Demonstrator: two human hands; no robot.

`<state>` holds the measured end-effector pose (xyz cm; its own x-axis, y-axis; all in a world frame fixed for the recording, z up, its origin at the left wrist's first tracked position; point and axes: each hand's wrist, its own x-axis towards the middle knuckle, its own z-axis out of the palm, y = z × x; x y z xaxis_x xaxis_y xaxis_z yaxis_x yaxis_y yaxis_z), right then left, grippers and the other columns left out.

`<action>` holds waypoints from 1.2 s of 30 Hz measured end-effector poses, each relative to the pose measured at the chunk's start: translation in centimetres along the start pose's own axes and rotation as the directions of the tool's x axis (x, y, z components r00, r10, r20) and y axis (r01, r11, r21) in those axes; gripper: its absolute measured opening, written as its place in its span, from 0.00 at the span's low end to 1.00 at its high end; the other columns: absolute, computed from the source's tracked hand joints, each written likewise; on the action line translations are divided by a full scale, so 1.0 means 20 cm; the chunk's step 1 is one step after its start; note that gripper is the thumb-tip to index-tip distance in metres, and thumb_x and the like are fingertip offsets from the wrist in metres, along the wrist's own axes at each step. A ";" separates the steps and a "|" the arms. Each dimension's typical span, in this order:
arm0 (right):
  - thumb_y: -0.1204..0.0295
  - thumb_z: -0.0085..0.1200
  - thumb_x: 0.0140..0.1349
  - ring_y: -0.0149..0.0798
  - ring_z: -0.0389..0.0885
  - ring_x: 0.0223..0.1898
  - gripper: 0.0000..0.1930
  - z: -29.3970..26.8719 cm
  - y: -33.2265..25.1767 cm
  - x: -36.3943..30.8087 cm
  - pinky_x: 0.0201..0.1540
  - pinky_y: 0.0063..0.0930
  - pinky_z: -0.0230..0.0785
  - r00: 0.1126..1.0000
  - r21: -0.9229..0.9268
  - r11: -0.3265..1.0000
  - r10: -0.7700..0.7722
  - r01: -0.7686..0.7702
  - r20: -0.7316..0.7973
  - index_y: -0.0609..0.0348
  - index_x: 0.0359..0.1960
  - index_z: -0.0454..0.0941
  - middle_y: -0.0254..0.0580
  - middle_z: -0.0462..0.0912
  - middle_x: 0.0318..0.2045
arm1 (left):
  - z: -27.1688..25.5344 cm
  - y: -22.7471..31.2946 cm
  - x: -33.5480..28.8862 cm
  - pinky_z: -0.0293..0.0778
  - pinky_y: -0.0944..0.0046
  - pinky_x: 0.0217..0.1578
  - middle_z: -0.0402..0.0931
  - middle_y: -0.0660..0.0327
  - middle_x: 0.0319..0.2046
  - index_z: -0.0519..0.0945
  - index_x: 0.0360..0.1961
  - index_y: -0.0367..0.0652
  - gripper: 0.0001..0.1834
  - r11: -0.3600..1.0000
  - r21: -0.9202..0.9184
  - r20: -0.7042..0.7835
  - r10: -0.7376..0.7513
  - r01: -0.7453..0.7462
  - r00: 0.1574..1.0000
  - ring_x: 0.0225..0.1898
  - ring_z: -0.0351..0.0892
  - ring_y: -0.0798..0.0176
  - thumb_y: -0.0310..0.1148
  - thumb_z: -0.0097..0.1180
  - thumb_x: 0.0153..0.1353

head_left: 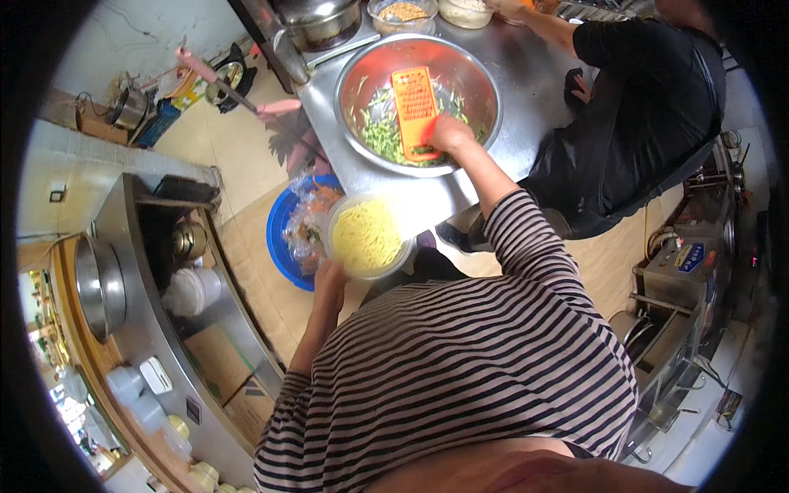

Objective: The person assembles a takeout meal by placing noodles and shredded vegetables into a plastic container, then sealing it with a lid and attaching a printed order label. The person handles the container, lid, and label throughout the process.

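Observation:
My right hand [452, 134] is closed on the lower end of an orange grater [416, 111]. The grater leans inside a large steel basin [491, 127], over shredded green vegetable [380, 135] spread across its bottom. Down at the left, my left hand [331, 278] grips the rim of a round, clear-looking bowl [398, 263]. Thin yellow strands [366, 234], apparently noodles, fill that bowl. It is held in front of my body, beside the table's near edge, and my left fingers are partly hidden by it.
The steel table [526, 90] carries a lidded pot [319, 20] and bowls of food at the back. A person in black [641, 123] works close on the right. Below left stands a blue bin [283, 246] with plastic bags. A steel shelf unit [156, 271] lines the left side.

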<state>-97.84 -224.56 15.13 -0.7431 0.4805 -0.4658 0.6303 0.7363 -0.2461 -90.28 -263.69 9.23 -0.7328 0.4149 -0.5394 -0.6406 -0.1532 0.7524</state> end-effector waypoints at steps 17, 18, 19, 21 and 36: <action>0.66 0.59 0.52 0.45 0.73 0.50 0.15 -0.18 0.24 0.18 0.53 0.39 0.63 0.698 -0.285 0.774 -0.633 0.565 -0.335 0.52 0.43 0.82 0.41 0.79 0.41 | 0.01 0.03 0.04 0.61 0.55 0.59 0.66 0.52 0.59 0.62 0.60 0.33 0.26 0.984 -0.128 -0.029 0.119 -0.122 0.992 0.60 0.65 0.56 0.39 0.41 0.66; 0.66 0.59 0.53 0.46 0.74 0.49 0.15 -0.16 0.24 0.17 0.51 0.39 0.64 0.705 -0.230 0.781 -0.624 0.581 -0.337 0.52 0.43 0.81 0.42 0.79 0.41 | 0.01 0.03 0.03 0.61 0.55 0.59 0.66 0.52 0.59 0.62 0.60 0.33 0.26 0.980 -0.147 -0.027 0.128 -0.131 0.991 0.60 0.65 0.56 0.38 0.41 0.66; 0.65 0.59 0.53 0.46 0.75 0.48 0.16 -0.14 0.24 0.15 0.50 0.38 0.66 0.713 -0.174 0.785 -0.614 0.594 -0.338 0.52 0.44 0.81 0.43 0.79 0.41 | 0.01 0.03 0.02 0.61 0.55 0.59 0.66 0.52 0.59 0.62 0.61 0.33 0.26 0.976 -0.168 -0.024 0.139 -0.141 0.990 0.60 0.65 0.56 0.38 0.41 0.66; 0.63 0.57 0.54 0.51 0.79 0.41 0.13 -0.10 0.21 0.12 0.45 0.40 0.70 0.696 -0.078 0.764 -0.620 0.640 -0.363 0.55 0.38 0.82 0.49 0.81 0.36 | 0.00 0.03 0.00 0.61 0.55 0.60 0.66 0.53 0.59 0.62 0.60 0.32 0.26 0.977 -0.181 -0.067 0.100 -0.111 0.993 0.60 0.65 0.56 0.38 0.41 0.65; 0.63 0.52 0.56 0.53 0.81 0.30 0.11 0.02 -0.17 -0.05 0.36 0.44 0.73 0.707 -0.064 0.757 -0.634 0.650 -0.313 0.55 0.30 0.82 0.49 0.82 0.27 | -0.05 0.06 -0.09 0.63 0.58 0.59 0.69 0.55 0.55 0.64 0.59 0.33 0.23 0.978 -0.168 -0.173 0.095 -0.124 0.980 0.58 0.67 0.58 0.35 0.41 0.66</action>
<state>-99.20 -227.62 16.09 -0.9955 0.0220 0.0922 -0.0203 0.9004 -0.4345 -90.00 -265.55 10.66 -0.8187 0.2373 -0.5229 -0.5742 -0.3515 0.7394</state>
